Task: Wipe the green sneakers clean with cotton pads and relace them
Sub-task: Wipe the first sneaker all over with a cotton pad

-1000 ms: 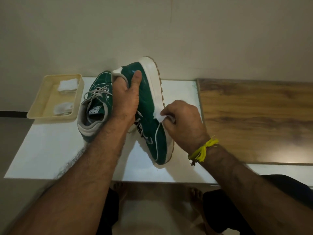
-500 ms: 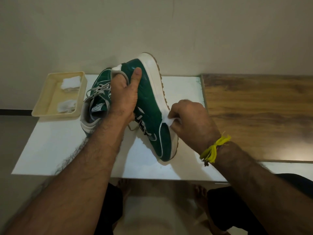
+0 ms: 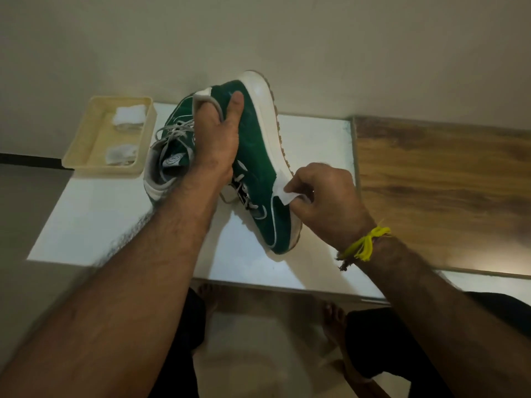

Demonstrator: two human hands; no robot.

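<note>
A green sneaker [image 3: 257, 156] with a white sole is tipped on its side, toe down on the white table [image 3: 94, 225]. My left hand [image 3: 217, 139] grips its heel, thumb pressed on the green side. My right hand [image 3: 324, 202] pinches a white cotton pad [image 3: 284, 193] against the sneaker's side near the sole edge. The second green sneaker [image 3: 172, 156] stands upright behind my left hand, grey laces loose on top; my hand hides part of it.
A cream tray [image 3: 86, 145] with two cotton pads sits at the table's back left corner. A wooden board [image 3: 442, 191] lies to the right of the sneakers. The wall rises just behind the table. My bare feet show below the table's front edge.
My right hand has slid the cotton pad along the sneaker's side toward the toe. My left hand keeps its grip on the heel.
</note>
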